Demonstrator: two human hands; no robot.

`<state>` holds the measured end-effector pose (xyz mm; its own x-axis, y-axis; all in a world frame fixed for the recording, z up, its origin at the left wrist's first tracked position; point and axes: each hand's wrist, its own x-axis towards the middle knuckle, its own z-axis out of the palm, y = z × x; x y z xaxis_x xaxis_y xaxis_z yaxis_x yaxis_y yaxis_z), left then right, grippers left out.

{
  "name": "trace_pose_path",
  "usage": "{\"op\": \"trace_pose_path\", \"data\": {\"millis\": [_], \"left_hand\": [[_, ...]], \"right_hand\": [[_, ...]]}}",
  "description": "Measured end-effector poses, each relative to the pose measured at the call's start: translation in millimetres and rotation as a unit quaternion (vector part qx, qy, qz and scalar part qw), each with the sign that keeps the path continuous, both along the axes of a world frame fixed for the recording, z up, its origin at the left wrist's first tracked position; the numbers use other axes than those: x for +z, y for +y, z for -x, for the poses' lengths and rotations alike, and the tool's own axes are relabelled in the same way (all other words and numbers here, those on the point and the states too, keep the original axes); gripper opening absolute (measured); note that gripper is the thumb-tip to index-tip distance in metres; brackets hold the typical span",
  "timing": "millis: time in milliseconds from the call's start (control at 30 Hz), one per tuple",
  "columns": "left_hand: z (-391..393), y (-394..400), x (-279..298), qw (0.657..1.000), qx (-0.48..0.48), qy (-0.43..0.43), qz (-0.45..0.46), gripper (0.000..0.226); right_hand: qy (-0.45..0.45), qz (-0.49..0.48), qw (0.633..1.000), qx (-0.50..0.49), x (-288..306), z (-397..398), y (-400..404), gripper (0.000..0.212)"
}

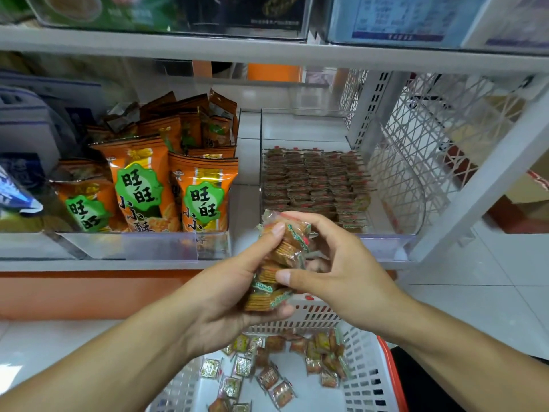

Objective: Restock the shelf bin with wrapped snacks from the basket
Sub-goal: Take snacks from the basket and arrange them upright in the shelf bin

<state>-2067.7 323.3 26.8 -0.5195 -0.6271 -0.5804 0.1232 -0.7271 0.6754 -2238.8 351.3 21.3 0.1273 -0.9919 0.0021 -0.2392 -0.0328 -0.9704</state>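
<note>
- White metal shelving [267, 55] fills the far view, with pale glossy floor tiles on the right and an orange band along the shelf base.
- On the middle shelf, right of centre, sits a clear plastic shelf bin [386, 242]; flat wrapped crackers [315, 179] lie in it in neat overlapping rows, leaving its far part bare.
- Left of that bin, a second clear bin holds upright orange foil snack bags [205, 191] with green labels, glossy and crinkled.
- A white lattice panel [416, 162] stands at the right end of the shelf.
- Near the camera, the left hand [228, 295] grips a stacked bundle of wrapped snacks [279, 260], thumb pressed on the upper packets, fingers curled beneath.
- The right hand [335, 263] pinches the same bundle from the right, thumb low and fingers arched over the top.
- The bundle is held in front of the shelf edge, above the basket; its clear wrappers show ridged golden crackers and green-and-red print.
- Below, a white perforated plastic basket [365, 382] with a red rim holds scattered square packets [297, 364] lying loose on its floor.
</note>
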Motion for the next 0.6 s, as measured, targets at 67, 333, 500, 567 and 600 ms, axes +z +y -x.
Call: {"op": "trace_pose_path", "data": {"millis": [67, 333, 500, 567, 600], "left_hand": [[-1, -2, 1, 1.000, -0.009, -0.011, 0.014, 0.049], [-5, -2, -2, 0.993, -0.016, -0.057, 0.099, 0.058], [-18, -13, 4, 0.982, -0.009, -0.079, 0.171, 0.051], [-23, -15, 5, 0.978, -0.042, -0.074, 0.191, 0.049], [-24, -16, 6, 0.976, -0.054, -0.071, 0.200, 0.051]], "right_hand": [[-0.025, -0.005, 1.000, 0.009, 0, 2, -2, 0.062], [-0.110, -0.038, 0.992, -0.041, 7, 18, -18, 0.036], [-0.168, -0.103, 0.980, 0.002, 14, 27, -20, 0.038], [-0.193, -0.128, 0.973, 0.021, 14, 25, -19, 0.042], [-0.202, -0.139, 0.969, 0.030, 14, 24, -18, 0.044]]}}
